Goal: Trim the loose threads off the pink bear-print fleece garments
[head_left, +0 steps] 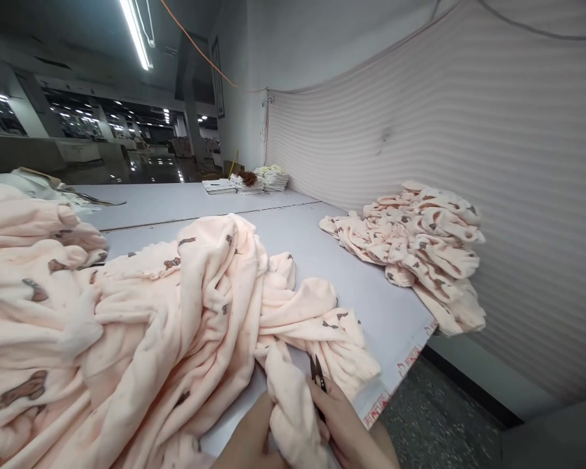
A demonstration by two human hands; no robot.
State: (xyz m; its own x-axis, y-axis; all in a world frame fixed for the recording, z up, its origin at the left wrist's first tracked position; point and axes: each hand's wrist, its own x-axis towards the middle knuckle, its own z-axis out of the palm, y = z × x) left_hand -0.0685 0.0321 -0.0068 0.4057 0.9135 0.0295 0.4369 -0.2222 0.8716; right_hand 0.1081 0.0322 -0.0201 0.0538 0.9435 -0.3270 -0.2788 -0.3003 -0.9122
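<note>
Right hand [344,426] is gripping thread snips [317,378], left hand [251,443] pinching the pink fleece garment [283,397] near the table's [371,306] near edge. Blades sit so close they'd probably nick the fabric if it bunches.

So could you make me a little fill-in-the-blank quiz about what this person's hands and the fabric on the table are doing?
1. The right hand holds a small pair of ____ with dark blades.
2. The left hand grips a fold of pale ____ fleece.
3. The finished-looking pile of garments lies on the table to the person's ____.

Missing words: snips (scissors); pink; right
</note>
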